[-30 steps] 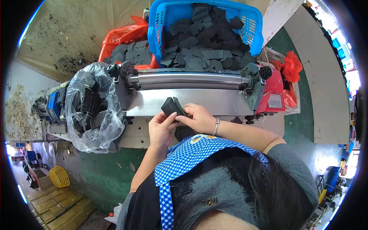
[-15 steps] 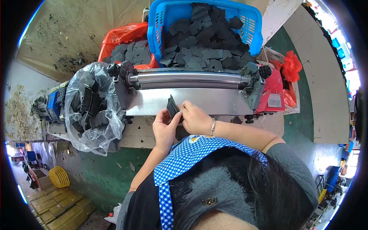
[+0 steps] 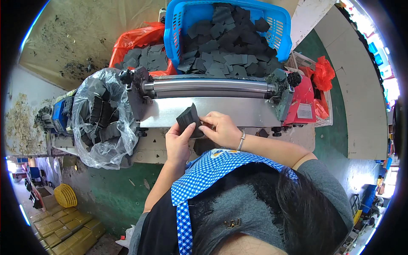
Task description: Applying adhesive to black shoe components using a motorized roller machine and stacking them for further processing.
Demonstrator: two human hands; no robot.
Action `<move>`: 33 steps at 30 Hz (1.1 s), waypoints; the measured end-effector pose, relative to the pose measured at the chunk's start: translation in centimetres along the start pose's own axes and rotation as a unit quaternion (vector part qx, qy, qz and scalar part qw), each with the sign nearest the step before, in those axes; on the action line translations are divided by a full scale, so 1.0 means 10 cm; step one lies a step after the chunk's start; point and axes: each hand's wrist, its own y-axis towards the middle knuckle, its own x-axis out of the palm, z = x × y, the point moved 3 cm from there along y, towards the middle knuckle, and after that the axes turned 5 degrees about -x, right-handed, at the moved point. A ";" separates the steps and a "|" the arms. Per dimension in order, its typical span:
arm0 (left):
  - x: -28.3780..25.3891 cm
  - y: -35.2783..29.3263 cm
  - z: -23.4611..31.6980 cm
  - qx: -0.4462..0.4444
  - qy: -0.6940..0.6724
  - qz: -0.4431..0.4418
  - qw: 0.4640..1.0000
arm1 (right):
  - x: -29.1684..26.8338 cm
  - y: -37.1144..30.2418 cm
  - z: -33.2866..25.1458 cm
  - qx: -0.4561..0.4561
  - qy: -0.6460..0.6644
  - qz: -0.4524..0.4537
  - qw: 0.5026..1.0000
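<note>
My left hand [image 3: 178, 144] is closed around a stack of thin black square pieces [image 3: 186, 120], thumb in front, its layered edges fanned slightly and one piece standing up higher. My right hand [image 3: 223, 131], with a silver bracelet at the wrist, has thumb and fingertips pinched together at the stack's right edge; what lies between them is hidden. Both hands are over the near edge of a shiny metal plate [image 3: 250, 114], which lies in front of a steel roller [image 3: 208, 86] on a machine. Below the hands, a dark piece [image 3: 203, 146] shows on the ledge.
Behind the roller stands a blue basket [image 3: 171, 40] heaped with black pieces, beside a red bag [image 3: 127, 42] of more. A clear plastic bag [image 3: 104, 157] with black stacks stands left. The machine's red housing [image 3: 302, 100] and a white crate [image 3: 328, 108] are right.
The stack has turned so its layered face shows more broadly and sits slightly further left. My right hand has shifted a little to the right, its fingers straighter.
</note>
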 end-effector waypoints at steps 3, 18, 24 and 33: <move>-0.03 0.00 -0.02 0.002 0.013 0.005 1.000 | -0.01 -0.01 -0.03 -0.031 -0.022 0.037 0.999; -0.26 0.01 0.10 0.029 0.039 0.091 0.995 | -0.11 0.06 0.76 0.414 0.469 0.203 0.753; -0.14 0.01 -0.08 0.000 0.067 0.036 0.997 | 0.10 0.02 0.12 0.150 0.171 -0.053 0.972; -0.09 0.04 0.00 0.059 0.073 0.080 0.992 | -0.04 0.07 0.49 0.323 0.365 0.106 0.867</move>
